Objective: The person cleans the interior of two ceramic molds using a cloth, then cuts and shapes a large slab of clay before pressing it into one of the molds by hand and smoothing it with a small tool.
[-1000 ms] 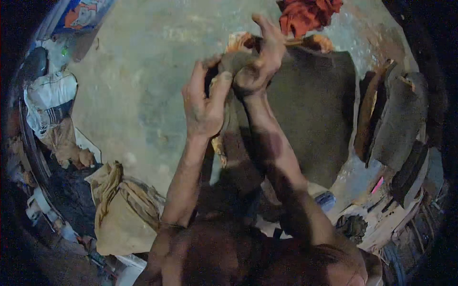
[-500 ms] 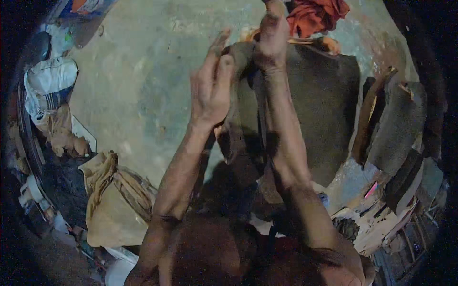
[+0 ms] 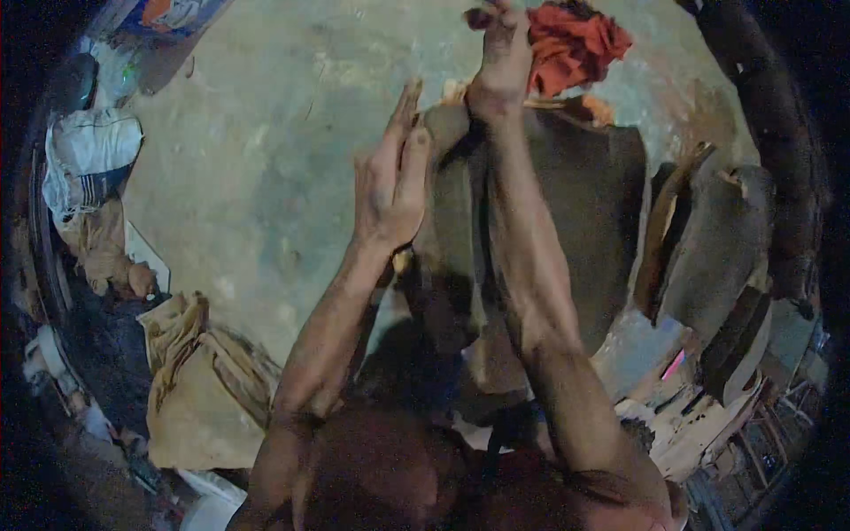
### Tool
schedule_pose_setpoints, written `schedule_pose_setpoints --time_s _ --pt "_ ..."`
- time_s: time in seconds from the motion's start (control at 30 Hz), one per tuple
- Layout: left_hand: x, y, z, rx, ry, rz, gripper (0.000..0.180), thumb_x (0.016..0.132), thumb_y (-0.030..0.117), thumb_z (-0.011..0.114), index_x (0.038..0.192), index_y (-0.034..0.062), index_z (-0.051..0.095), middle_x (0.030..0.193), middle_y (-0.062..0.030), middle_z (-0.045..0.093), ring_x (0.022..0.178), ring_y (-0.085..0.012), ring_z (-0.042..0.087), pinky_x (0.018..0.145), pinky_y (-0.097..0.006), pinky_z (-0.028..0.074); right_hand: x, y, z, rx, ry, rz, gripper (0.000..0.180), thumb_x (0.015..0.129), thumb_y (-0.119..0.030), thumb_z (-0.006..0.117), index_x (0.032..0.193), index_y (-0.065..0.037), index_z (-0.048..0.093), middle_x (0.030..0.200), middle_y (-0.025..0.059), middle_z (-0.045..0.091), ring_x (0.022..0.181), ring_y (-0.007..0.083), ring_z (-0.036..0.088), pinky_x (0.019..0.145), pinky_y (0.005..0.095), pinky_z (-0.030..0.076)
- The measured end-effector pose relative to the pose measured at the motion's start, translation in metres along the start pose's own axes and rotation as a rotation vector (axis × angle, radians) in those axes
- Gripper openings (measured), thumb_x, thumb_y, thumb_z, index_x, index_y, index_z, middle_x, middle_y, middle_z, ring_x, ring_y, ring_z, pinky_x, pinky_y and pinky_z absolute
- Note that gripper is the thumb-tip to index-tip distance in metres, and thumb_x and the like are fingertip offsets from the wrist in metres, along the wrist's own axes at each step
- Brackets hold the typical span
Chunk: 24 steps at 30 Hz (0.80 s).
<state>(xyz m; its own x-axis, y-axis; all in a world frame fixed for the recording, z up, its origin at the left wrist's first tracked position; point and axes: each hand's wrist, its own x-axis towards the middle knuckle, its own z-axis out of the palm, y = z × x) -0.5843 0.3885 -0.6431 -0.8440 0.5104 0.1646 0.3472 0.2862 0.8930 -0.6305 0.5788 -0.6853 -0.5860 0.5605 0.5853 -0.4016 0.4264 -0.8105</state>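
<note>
My left hand [image 3: 390,190] lies with its fingers stretched forward, along the left edge of a dark brown sheet [image 3: 589,221] that looks like leather or thick cloth. That edge is raised into a fold or roll beside the hand. Farther off, my right hand [image 3: 501,75] is closed at the sheet's far edge, its forearm crossing over the sheet. A small dark thing [image 3: 480,18] shows at its fingers, cut by the top of the picture, and I cannot make out what it is. A crumpled red cloth [image 3: 580,49] lies just right of that hand.
Dark curved pieces [image 3: 730,239] like the sheet lie at the right. A tan cloth or bag [image 3: 208,389] sits at the lower left, with a white cloth bundle [image 3: 93,146] beyond it. Pale scraps [image 3: 686,425] lie at the lower right of the worn greenish surface [image 3: 257,168].
My right hand has moved a little farther away along the sheet. The left stays beside the raised edge. The whole view has shifted slightly.
</note>
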Motion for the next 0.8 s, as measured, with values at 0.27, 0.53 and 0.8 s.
schedule_pose_setpoints --time_s 0.27,0.53,0.8 --pt "0.002 0.007 0.009 -0.037 -0.005 -0.058 0.054 0.106 0.031 0.045 0.152 0.0037 0.042 0.072 -0.0078 0.047 0.065 -0.0149 0.041 0.058 -0.034 0.037 0.002 0.010 -0.022 -0.333 -0.233 0.086 0.045 0.106 -0.030 0.038 0.136 0.000 0.051 0.137 0.0174 0.056 0.123 0.0301 0.056 0.105 0.0414 0.045" --pt "0.001 -0.004 0.006 -0.031 -0.037 -0.076 0.053 0.107 0.030 0.044 0.153 0.0041 0.040 0.086 -0.0155 0.065 0.077 -0.0182 0.057 0.071 -0.035 0.048 -0.105 -0.029 -0.005 -0.634 0.094 -0.118 0.067 0.106 -0.048 0.033 0.153 0.000 0.038 0.155 0.0182 0.042 0.147 0.0320 0.035 0.121 0.0455 0.024" --pt "0.002 -0.012 0.012 -0.038 0.082 0.092 0.058 0.106 0.031 0.048 0.156 0.0034 0.035 0.084 -0.0129 0.065 0.074 -0.0188 0.061 0.073 -0.031 0.051 -0.141 -0.040 -0.012 -0.575 -0.122 0.064 0.091 0.100 -0.070 0.029 0.163 -0.006 0.011 0.169 0.0158 0.008 0.156 0.0320 0.005 0.125 0.0459 0.004"
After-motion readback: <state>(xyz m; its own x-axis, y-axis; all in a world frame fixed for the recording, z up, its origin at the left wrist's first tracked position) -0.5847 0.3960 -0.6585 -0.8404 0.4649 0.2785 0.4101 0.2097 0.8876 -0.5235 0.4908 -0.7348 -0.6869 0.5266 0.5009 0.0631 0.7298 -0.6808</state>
